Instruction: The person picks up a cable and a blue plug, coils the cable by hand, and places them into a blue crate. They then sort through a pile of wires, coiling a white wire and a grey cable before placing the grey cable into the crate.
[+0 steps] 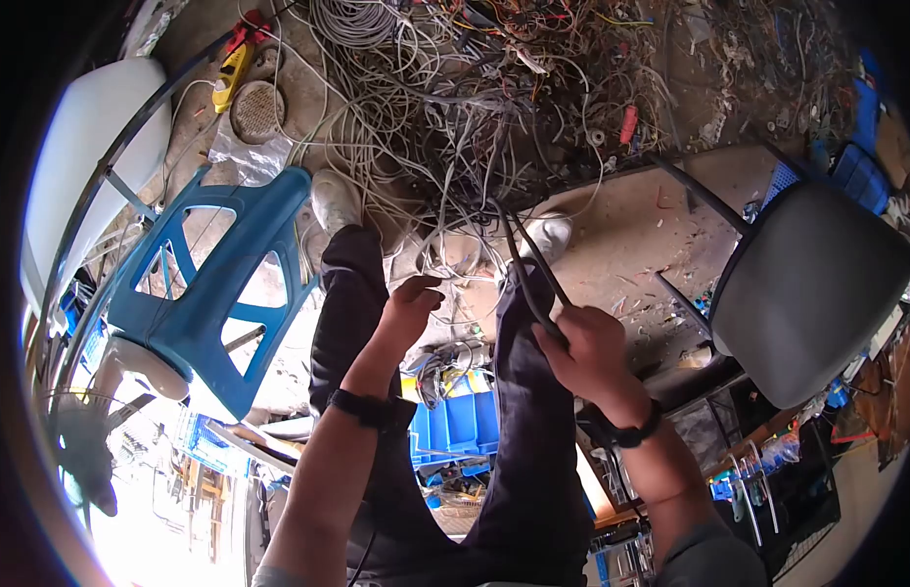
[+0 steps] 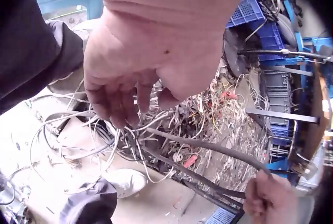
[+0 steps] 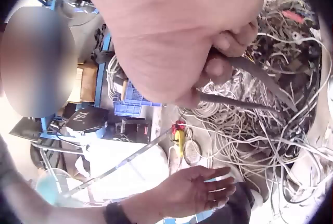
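My right hand (image 1: 587,352) grips a thick dark cable (image 2: 208,145) above the right thigh. Two lengths of this cable run forward from the fist into a large tangle of pale wires (image 1: 377,98) on the floor. In the right wrist view the fingers curl round the cable (image 3: 260,75), and both lengths slope away towards the heap. My left hand (image 1: 408,315) hovers by the left knee, apart from the cable, holding nothing. Its fingers hang loosely bent, as the left wrist view shows, with the wires beyond and below them.
A blue plastic stool (image 1: 152,313) stands at the left, near a yellow tool (image 1: 232,73) with a red end and a round mesh lid (image 1: 257,112). A dark-seated chair (image 1: 807,293) is at the right. Between the legs is a blue crate (image 1: 455,426). Scraps litter the floor.
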Available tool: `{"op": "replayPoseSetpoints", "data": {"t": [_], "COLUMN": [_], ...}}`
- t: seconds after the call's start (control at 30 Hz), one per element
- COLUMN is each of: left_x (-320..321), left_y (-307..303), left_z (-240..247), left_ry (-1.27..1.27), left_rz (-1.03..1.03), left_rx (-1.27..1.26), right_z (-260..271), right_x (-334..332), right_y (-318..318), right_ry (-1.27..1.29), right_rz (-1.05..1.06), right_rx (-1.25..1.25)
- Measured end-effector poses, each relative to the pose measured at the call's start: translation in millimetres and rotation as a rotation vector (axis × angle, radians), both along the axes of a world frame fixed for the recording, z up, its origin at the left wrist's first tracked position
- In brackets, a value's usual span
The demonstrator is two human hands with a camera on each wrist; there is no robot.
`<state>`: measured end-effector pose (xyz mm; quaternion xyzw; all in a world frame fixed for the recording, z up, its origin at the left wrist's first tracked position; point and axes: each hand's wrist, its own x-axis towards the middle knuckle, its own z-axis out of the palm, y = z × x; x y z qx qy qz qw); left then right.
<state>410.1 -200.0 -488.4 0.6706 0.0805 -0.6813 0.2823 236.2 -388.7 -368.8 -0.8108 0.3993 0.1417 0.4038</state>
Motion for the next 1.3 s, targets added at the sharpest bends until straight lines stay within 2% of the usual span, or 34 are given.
{"op": "replayPoseSetpoints", "data": {"t": [0.07,0.17,0.2,0.3,0.33,0.4,0.53,0.63,0.7,0.73,0.77,0.8,0.83,0.9,0.93,0.97,1.0,1.03,1.1,1.17,1.2,1.23,1.27,1.3], "left_x": [-3,-14,-18,-27,-29,-22,-41,-50,-66,-76,-80,-85,-86,-88,-92,-94,-98,-93,-95,-110,-120,-128,-114,-117], "left_y": [1,-7,-11,-32,-35,-60,-77,-100,-109,-112,-116,-117,-122,-134,-139,-143,-142,-155,-171,-184,-195,-208,-221,-231], "left_z": [3,13,16,34,36,66,82,98,97,96,101,110,121,144,157,169,181,200,234,258,278,306,358,381], "left_ry": [0.054,0.125,0.145,0.262,0.332,0.464,0.621,0.694,0.713,0.541,0.359,0.359,0.405,0.444,0.618,0.785,0.789,0.836,0.916,0.967,0.904,0.915,0.891,0.920], "left_rz": [-0.069,-0.057,-0.061,-0.069,-0.037,0.038,0.205,0.234,0.221,-0.035,-0.285,-0.281,-0.242,-0.207,-0.025,0.156,0.258,0.270,0.313,0.304,0.243,0.341,0.374,0.339], "left_rx": [-0.045,-0.095,-0.124,-0.117,-0.161,-0.127,-0.110,0.008,0.083,0.036,-0.011,-0.016,-0.022,-0.042,0.036,0.109,-0.011,0.063,0.037,-0.167,-0.204,-0.202,-0.218,-0.313], "right_z": [27,76,87,137,159,200,282,361,426,444,465,488,508,546,567,592,618,647,712,778,809,836,864,886], "right_x": [-6,2,0,-2,2,-11,-24,-57,-109,-101,-85,-68,-53,-30,-26,-37,-47,-61,-94,-131,-150,-169,-187,-209], "right_y": [-6,-11,-8,-13,-18,-27,-34,-16,-6,-7,-11,-14,-21,-30,-29,-26,-23,-18,-7,5,12,18,23,24], "right_ry": [-0.026,-0.022,-0.106,-0.152,-0.171,-0.097,-0.070,-0.140,0.032,0.033,0.026,0.018,0.013,0.026,0.021,-0.019,-0.059,-0.102,-0.203,-0.301,-0.338,-0.360,-0.373,-0.411], "right_rz": [0.056,0.104,0.062,0.036,0.001,0.003,0.182,0.106,-0.265,-0.262,-0.432,-0.600,-0.591,-0.625,-0.639,-0.655,-0.679,-0.702,-0.742,-0.786,-0.804,-0.803,-0.789,-0.758], "right_rx": [0.022,0.063,0.090,0.100,0.119,0.364,0.402,0.223,0.765,0.761,0.631,0.498,0.492,0.316,0.254,0.172,0.094,0.010,-0.175,-0.383,-0.504,-0.624,-0.739,-0.788]}}
